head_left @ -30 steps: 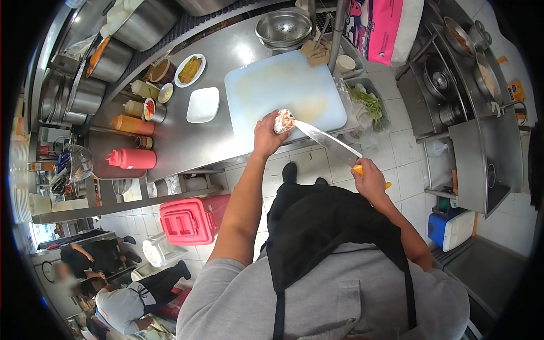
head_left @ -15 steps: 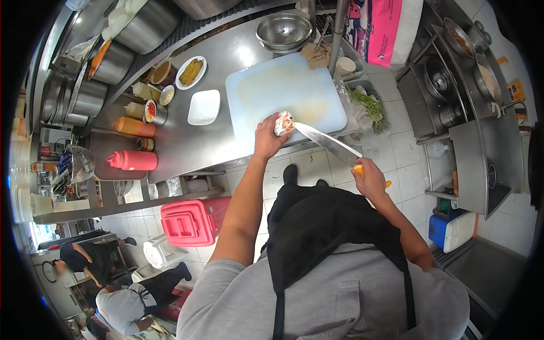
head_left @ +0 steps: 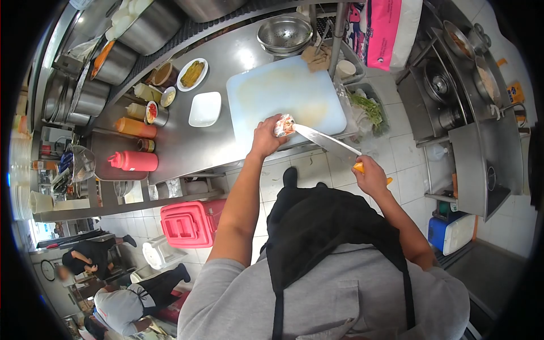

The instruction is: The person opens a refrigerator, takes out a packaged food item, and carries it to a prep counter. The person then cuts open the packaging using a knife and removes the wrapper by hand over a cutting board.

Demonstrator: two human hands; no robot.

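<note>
My left hand [head_left: 266,137] is closed around a small white package with red-orange markings [head_left: 284,125], held over the near edge of the pale cutting board [head_left: 272,85]. Whether it is a packet or a tub I cannot tell. In my right hand [head_left: 371,177] is the yellow handle of a large kitchen knife [head_left: 328,143]. The blade points left, and its tip meets the right side of the package; whether it has gone in is not clear. A square white dish [head_left: 204,109] stands left of the board.
Behind the board sits a metal colander [head_left: 284,35], with a brown cloth [head_left: 316,58] beside it. An oval plate of green peppers [head_left: 192,75] and squeeze bottles [head_left: 133,161] are at the left. A greens bin [head_left: 367,110] stands right. Two people work at lower left.
My hands, the knife and the package hold nearly the same position. In the background, the person in dark clothes has shifted their arms.
</note>
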